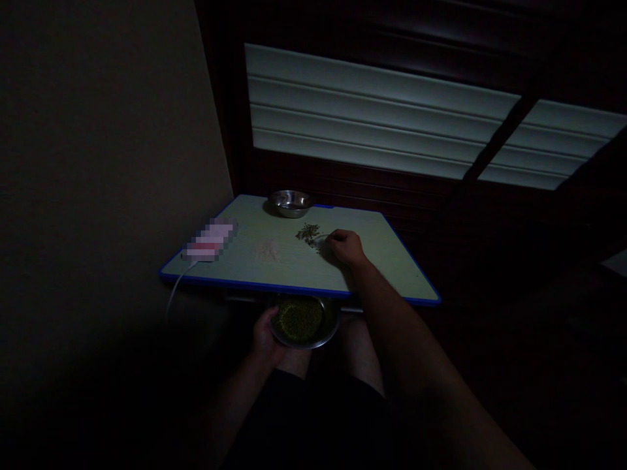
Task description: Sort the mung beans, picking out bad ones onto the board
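Dim room; blue-edged desk against dark shutters. Left hand grips steel bowl of green beans below desk's near edge, over lap. Right hand rests on desk, fingers curled, pinching at loose bean pile just to its left. Empty steel bowl at far edge; pale grain patch centre-left.

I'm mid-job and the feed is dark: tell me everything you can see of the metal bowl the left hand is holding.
The bowl is round, shallow and looks like shiny steel, with a thin bright rim. It is filled almost to the rim with small green grains, seemingly beans. It sits roughly level, just below the near edge of the blue-edged table, above the person's lap. The left hand grips its left rim and underside; nothing else visibly touches it. Its far rim is hidden under the table edge.
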The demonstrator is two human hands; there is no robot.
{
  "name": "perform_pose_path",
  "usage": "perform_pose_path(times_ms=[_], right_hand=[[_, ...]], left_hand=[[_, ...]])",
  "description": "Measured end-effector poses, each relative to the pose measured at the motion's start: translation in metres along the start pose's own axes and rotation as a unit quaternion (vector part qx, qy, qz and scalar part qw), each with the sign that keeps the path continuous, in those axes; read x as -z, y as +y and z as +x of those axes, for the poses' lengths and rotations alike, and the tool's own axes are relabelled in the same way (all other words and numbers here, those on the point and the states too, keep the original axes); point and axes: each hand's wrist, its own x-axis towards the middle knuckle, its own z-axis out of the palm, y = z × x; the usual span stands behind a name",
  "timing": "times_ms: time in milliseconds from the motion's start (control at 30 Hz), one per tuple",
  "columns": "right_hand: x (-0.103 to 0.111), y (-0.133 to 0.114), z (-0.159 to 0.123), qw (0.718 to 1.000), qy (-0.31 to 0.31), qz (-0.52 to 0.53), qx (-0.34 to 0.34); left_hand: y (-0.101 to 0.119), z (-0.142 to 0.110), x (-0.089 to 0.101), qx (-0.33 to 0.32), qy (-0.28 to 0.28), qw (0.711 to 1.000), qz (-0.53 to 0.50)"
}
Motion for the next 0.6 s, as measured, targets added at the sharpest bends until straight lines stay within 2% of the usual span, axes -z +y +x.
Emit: perform_pose_path(times_ms=[400,600], right_hand=[[0.0005,-0.0092,-0.0050,0.993,-0.065,0.096,-0.025],[0.0028,-0.0054,-0.0024,0.993,-0.017,0.105,-0.056]], left_hand=[[-0.0003,-0.0005,-0.0026,-0.011,0.012,0.999,0.029],[0.0004,-0.0033,-0.0065,-0.007,0.017,0.999,0.032]])
